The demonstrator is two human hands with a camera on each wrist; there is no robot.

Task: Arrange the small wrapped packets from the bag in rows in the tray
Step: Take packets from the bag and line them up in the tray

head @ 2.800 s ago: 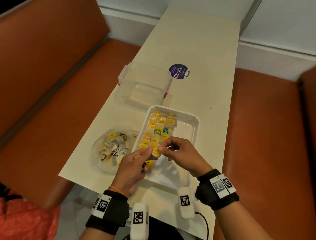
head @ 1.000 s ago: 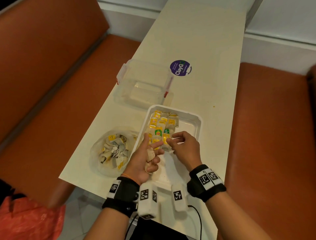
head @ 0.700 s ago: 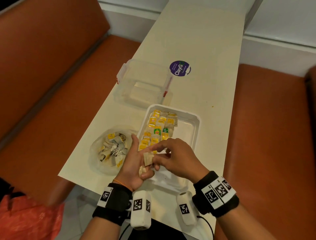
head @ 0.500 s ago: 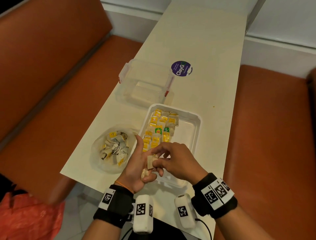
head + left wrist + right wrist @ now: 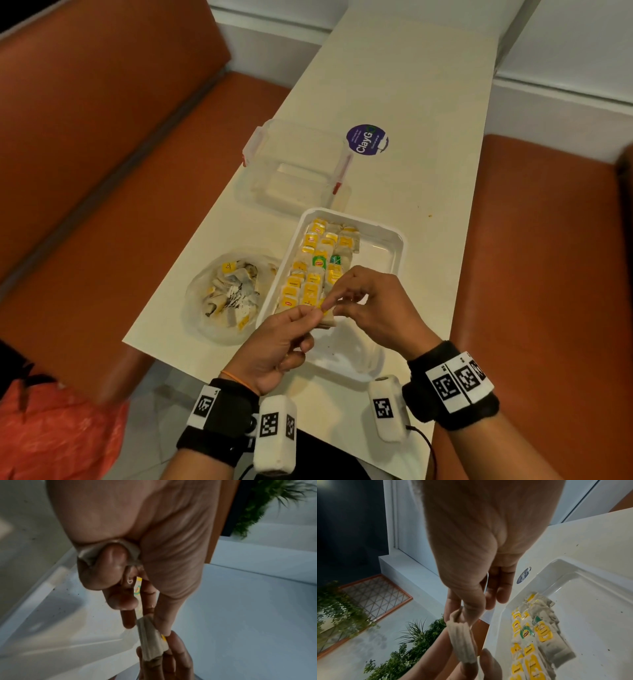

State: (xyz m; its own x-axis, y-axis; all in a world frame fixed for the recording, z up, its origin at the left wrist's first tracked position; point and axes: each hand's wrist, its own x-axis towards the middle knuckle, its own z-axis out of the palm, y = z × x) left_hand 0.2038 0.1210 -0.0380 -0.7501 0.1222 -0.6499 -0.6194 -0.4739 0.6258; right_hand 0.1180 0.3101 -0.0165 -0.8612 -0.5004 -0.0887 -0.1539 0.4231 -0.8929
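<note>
A white tray (image 5: 387, 233) holds rows of small yellow-labelled wrapped packets (image 5: 318, 263) along its left side. To its left lies the clear bag (image 5: 219, 308) with several loose packets inside. Just above the near end of the rows, both hands hold one beige packet (image 5: 328, 318). My left hand (image 5: 315, 313) pinches it from the left and my right hand (image 5: 334, 306) pinches it from the right. In the left wrist view the packet (image 5: 150, 635) sits at my fingertips, and another packet (image 5: 132, 550) is tucked under my curled fingers. In the right wrist view my thumb and forefinger pinch the packet (image 5: 462, 642).
A clear plastic box (image 5: 294, 164) with red clips stands just beyond the tray. A purple round sticker (image 5: 366, 139) lies on the cream table beside it. Orange benches (image 5: 534, 274) flank the narrow table. The tray's right half (image 5: 373, 260) is bare.
My left hand has turned from palm-up and spread to curled. The right hand has lifted one packet from it, and both hands now pinch that packet nearer the rows.
</note>
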